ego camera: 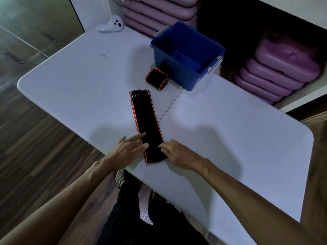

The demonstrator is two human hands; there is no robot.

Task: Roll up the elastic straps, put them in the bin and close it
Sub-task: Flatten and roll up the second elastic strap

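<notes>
A: Where's the flat strap (148, 124) lying?
B: It's lying stretched out on the white desk (70, 89), black with orange edging, running from the near edge toward the far side, tilted a bit left at its far end. Near end is sitting between both hands.

A: Left hand (127, 149)?
B: It's resting on the strap's left edge near the near end, fingers (141, 134) spread and lying flat, tips pressing on the fabric. Grip is apart, not closed on anything.

A: Right hand (177, 153)?
B: It's sitting at the strap's right edge, fingers curled down and touching the fabric at the near end. Can't tell whether it's pinching the strap or just pressing it.

A: Other strap?
B: A rolled strap (157, 79) is lying on the desk just beside the near-left wall of the blue bin (194, 80), touching or nearly touching it.

A: Bin?
B: It's standing open at the far middle of the desk, no lid on it, a grey latch showing at each end. Something dark is showing inside at its right side, too unclear to name.

A: Anything else?
B: A white controller (111, 25) is lying at the far left corner, well apart. Pink stacked steps (276, 71) are sitting on shelves behind the desk.
</notes>
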